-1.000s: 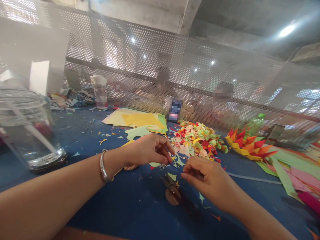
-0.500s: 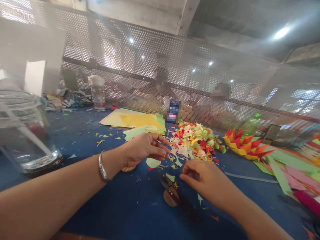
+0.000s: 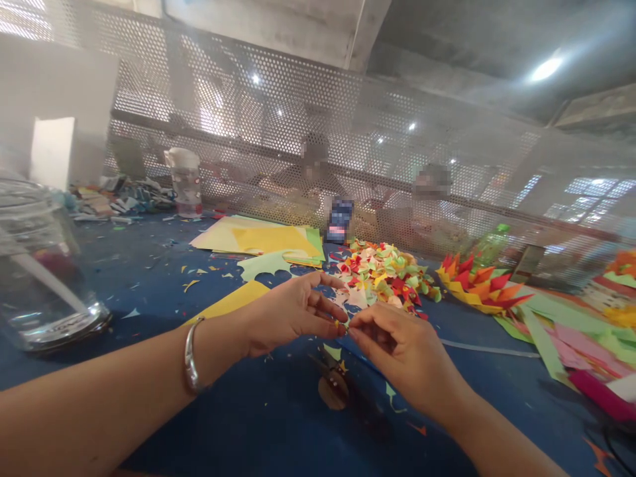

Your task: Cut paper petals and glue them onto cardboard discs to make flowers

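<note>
My left hand [image 3: 303,311], with a silver bangle on its wrist, reaches in over the table, thumb and forefinger pinching a small yellow piece [image 3: 340,328]. Opposite it, my right hand [image 3: 397,344] has its thumb and index tip closed at the edge of that piece; what exactly it grips is too small to make out. Below the hands lies a dark pointed hand tool [image 3: 342,384], like scissors or pliers, over a round brown piece [image 3: 332,392]. A yellow paper sheet [image 3: 231,301] shows behind my left forearm.
Coloured paper petals [image 3: 387,268] are heaped behind my hands, beside stacked sheets [image 3: 273,238] and a phone [image 3: 340,220]. A clear jug [image 3: 44,278] stands left. A folded paper flower [image 3: 479,285], a green-capped bottle [image 3: 491,245] and paper strips [image 3: 571,344] occupy the right.
My hands, apart before, have come together at the fingertips, with a small yellow piece now between them. The yellow sheet behind my left forearm has come into view.
</note>
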Motion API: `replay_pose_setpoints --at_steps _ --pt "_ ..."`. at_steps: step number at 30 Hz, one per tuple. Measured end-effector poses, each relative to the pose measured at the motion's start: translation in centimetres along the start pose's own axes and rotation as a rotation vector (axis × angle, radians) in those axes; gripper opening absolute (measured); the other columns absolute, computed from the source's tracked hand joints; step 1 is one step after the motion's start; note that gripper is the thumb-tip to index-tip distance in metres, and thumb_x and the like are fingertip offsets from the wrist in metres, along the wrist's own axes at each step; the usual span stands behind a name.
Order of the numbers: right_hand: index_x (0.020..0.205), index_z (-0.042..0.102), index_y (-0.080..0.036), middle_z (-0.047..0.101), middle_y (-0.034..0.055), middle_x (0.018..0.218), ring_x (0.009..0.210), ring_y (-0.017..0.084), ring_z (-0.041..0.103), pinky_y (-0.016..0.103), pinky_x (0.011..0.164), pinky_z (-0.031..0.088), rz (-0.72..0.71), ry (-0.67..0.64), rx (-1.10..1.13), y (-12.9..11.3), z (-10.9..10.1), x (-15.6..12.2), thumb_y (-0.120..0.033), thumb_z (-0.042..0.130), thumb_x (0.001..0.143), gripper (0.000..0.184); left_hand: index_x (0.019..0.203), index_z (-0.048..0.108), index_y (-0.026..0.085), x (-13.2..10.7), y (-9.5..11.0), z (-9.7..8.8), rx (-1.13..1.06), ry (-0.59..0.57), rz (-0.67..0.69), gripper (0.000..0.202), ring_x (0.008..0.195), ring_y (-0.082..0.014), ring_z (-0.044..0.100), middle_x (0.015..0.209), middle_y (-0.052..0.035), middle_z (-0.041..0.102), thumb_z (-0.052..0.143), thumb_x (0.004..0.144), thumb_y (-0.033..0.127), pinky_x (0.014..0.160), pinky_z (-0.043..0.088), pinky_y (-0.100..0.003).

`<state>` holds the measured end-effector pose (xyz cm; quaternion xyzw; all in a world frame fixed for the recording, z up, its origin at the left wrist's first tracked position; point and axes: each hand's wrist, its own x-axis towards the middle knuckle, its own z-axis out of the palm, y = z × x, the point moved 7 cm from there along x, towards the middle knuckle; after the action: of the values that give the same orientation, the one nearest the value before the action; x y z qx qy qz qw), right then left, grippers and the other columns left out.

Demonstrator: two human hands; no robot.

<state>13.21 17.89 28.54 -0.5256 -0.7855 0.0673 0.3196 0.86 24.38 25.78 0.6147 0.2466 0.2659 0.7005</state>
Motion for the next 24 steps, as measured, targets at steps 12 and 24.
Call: replay_pose_setpoints --at_steps 12,24 --pt "0.091 0.065 -0.022 0.059 -0.0013 0.073 0.063 0.014 0.053 0.025 0.056 0.040 -0.036 -0.048 0.018 -0.63 0.36 0.09 -0.021 0.059 0.090 0.006 0.132 0.035 0.020 0.09 -0.36 0.58 0.086 -0.042 0.056 0.078 0.072 -0.0141 0.063 0.088 -0.0018 0.067 0.077 0.066 0.009 0.070 0.045 -0.029" --pt "0.088 0.066 -0.020 0.059 -0.0001 0.076 0.063 0.013 0.052 0.026 0.057 0.039 -0.072 -0.067 0.048 -0.87 0.89 0.04 -0.018 0.057 0.090 0.009 0.129 0.035 0.019 -0.03 -0.44 0.94 0.086 -0.050 0.059 0.077 0.072 -0.0143 0.062 0.083 0.0006 0.064 0.074 0.064 0.005 0.068 0.044 -0.027"
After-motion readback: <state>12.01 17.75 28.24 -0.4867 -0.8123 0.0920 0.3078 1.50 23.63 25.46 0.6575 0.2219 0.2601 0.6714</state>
